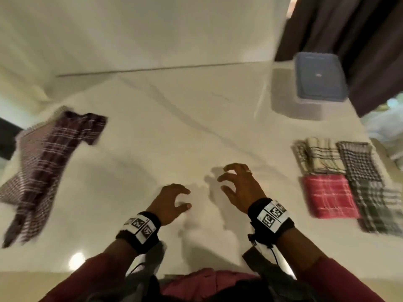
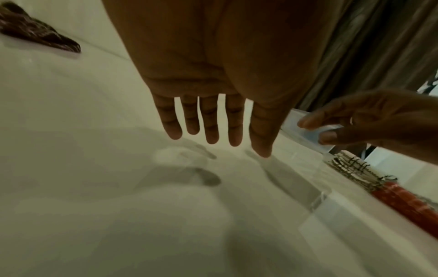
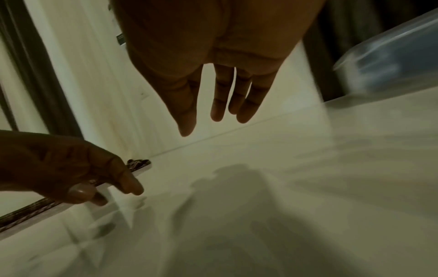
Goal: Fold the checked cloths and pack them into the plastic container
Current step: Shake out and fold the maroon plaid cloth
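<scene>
Both hands hang over the bare middle of the white table (image 1: 165, 131) and hold nothing. The left hand (image 1: 169, 203) has its fingers loosely spread and a little bent, the thumb apart from them; the right hand (image 1: 241, 188) is just beside it, fingers parted and lightly curled, with a ring on one finger. Off to the left, well apart from the hands, a dark maroon checked cloth (image 1: 45, 162) lies unfolded and rumpled, reaching the table's edge. On the right, four folded checked cloths sit close together in a block: a cream one (image 1: 320, 155), a black-and-white one (image 1: 359, 162), a red one (image 1: 330, 196) and a dark green one (image 1: 379, 205). Beyond them, at the far right corner, stands the plastic container (image 1: 298, 105) with its blue lid (image 1: 319, 77) on top.
</scene>
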Motion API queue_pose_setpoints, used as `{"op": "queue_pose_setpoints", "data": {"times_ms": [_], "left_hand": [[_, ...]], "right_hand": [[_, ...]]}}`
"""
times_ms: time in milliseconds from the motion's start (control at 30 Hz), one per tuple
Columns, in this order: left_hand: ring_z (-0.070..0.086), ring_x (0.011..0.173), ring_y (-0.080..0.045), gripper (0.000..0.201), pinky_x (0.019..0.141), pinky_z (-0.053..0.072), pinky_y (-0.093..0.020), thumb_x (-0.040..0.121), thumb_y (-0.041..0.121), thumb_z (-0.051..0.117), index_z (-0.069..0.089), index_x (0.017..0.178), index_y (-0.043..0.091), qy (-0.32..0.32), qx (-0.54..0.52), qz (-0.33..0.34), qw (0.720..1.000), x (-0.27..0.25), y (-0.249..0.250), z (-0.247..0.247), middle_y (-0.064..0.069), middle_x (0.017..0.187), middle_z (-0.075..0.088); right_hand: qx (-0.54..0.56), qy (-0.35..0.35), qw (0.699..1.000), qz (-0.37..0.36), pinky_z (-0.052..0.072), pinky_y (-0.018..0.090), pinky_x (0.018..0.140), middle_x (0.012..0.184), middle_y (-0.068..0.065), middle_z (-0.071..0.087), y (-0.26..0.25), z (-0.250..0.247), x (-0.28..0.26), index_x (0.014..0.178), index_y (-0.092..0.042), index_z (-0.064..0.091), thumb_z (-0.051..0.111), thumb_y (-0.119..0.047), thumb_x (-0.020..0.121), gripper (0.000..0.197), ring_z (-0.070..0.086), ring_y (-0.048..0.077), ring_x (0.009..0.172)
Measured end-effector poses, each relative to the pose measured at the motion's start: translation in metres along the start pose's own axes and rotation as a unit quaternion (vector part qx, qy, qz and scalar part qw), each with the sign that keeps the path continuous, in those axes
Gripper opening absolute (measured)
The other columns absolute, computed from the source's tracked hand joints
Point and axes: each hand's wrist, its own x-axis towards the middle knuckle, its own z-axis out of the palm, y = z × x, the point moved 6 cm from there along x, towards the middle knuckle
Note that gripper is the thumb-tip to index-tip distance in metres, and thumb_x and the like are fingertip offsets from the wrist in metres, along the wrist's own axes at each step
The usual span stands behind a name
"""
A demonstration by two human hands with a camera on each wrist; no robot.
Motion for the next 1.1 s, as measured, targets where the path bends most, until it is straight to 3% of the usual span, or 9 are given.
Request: {"op": "queue_pose_setpoints", "data": {"times_ms": [67, 200, 367, 500, 633, 767, 867, 967, 1100], "left_hand": [[0.037, 0.13, -0.018, 0.067, 0.111, 0.027, -0.032, 0.067, 0.07, 0.046, 0.058, 0.119, 0.032, 0.008, 0.017, -0.009, 1.0, -0.012, -0.04, -0.03, 0.003, 0.133, 0.05], [0.037, 0.13, -0.02, 0.041, 0.107, 0.031, -0.034, 0.083, 0.04, 0.067, 0.058, 0.12, 0.026, 0.095, -0.006, -0.072, 0.993, -0.043, -0.129, -0.097, 0.002, 0.134, 0.05], [0.035, 0.132, -0.023, 0.042, 0.105, 0.034, -0.038, 0.081, 0.035, 0.069, 0.058, 0.12, 0.025, 0.205, 0.008, -0.187, 0.961, -0.102, -0.232, -0.149, 0.001, 0.141, 0.043], [0.036, 0.129, -0.024, 0.04, 0.103, 0.033, -0.039, 0.082, 0.033, 0.068, 0.057, 0.12, 0.024, 0.272, 0.007, -0.257, 0.927, -0.148, -0.285, -0.166, 0.0, 0.137, 0.044], [0.043, 0.124, -0.03, 0.052, 0.095, 0.041, -0.043, 0.081, 0.032, 0.069, 0.052, 0.128, 0.019, 0.301, -0.012, -0.301, 0.905, -0.179, -0.318, -0.163, -0.006, 0.134, 0.046], [0.047, 0.118, -0.03, 0.051, 0.091, 0.045, -0.045, 0.077, 0.033, 0.071, 0.054, 0.124, 0.021, 0.367, -0.05, -0.325, 0.87, -0.196, -0.338, -0.165, -0.007, 0.128, 0.051], [0.047, 0.117, -0.031, 0.047, 0.091, 0.044, -0.044, 0.079, 0.041, 0.067, 0.058, 0.12, 0.02, 0.349, -0.053, -0.35, 0.868, -0.191, -0.348, -0.168, -0.006, 0.124, 0.056], [0.054, 0.101, -0.032, 0.027, 0.084, 0.042, -0.04, 0.083, 0.036, 0.065, 0.067, 0.103, 0.018, 0.371, -0.055, -0.314, 0.872, -0.18, -0.344, -0.181, -0.005, 0.107, 0.065], [0.053, 0.082, -0.024, 0.021, 0.07, 0.038, -0.032, 0.083, 0.039, 0.06, 0.062, 0.088, 0.018, 0.421, -0.104, -0.171, 0.885, -0.169, -0.315, -0.208, 0.002, 0.09, 0.061]], "right_hand": [[-0.002, -0.03, 0.999, -0.024, 0.037, 0.032, 0.087, 0.116, 0.004, 0.057, -0.042, 0.037, 0.026, 0.095, -0.019, 0.071, 0.07, -0.015, 0.081, 0.015, 0.046, 0.03, 0.116], [0.014, -0.111, 0.993, -0.041, 0.044, 0.034, 0.087, 0.121, 0.002, 0.054, -0.117, 0.118, 0.069, 0.098, -0.021, 0.071, 0.068, -0.017, 0.084, 0.014, 0.046, 0.025, 0.118], [-0.04, -0.252, 0.963, -0.091, 0.041, 0.032, 0.1, 0.137, -0.002, 0.044, -0.205, 0.218, 0.109, 0.117, -0.025, 0.064, 0.059, -0.021, 0.091, 0.026, 0.044, 0.017, 0.124], [-0.096, -0.33, 0.931, -0.124, 0.021, 0.031, 0.116, 0.158, 0.003, 0.018, -0.261, 0.276, 0.131, 0.143, -0.028, 0.041, 0.061, -0.035, 0.09, 0.057, 0.02, 0.02, 0.143], [-0.178, -0.365, 0.908, -0.105, 0.007, 0.033, 0.118, 0.161, 0.003, -0.001, -0.279, 0.307, 0.134, 0.149, -0.03, 0.026, 0.064, -0.041, 0.087, 0.074, 0.002, 0.022, 0.147], [-0.167, -0.352, 0.918, -0.073, 0.008, 0.032, 0.118, 0.161, -0.001, -0.003, -0.273, 0.312, 0.131, 0.149, -0.033, 0.025, 0.065, -0.035, 0.087, 0.073, -0.001, 0.019, 0.148], [-0.163, -0.34, 0.924, -0.067, 0.011, 0.032, 0.117, 0.161, -0.004, 0.0, -0.27, 0.31, 0.133, 0.147, -0.035, 0.028, 0.068, -0.034, 0.085, 0.074, 0.001, 0.018, 0.148], [-0.154, -0.334, 0.928, -0.063, 0.01, 0.032, 0.117, 0.16, -0.005, 0.0, -0.271, 0.309, 0.133, 0.147, -0.035, 0.029, 0.068, -0.033, 0.085, 0.074, 0.001, 0.017, 0.148], [-0.151, -0.334, 0.928, -0.071, 0.01, 0.031, 0.118, 0.161, -0.004, 0.0, -0.272, 0.307, 0.131, 0.147, -0.034, 0.028, 0.068, -0.032, 0.085, 0.074, 0.0, 0.017, 0.148]]}}
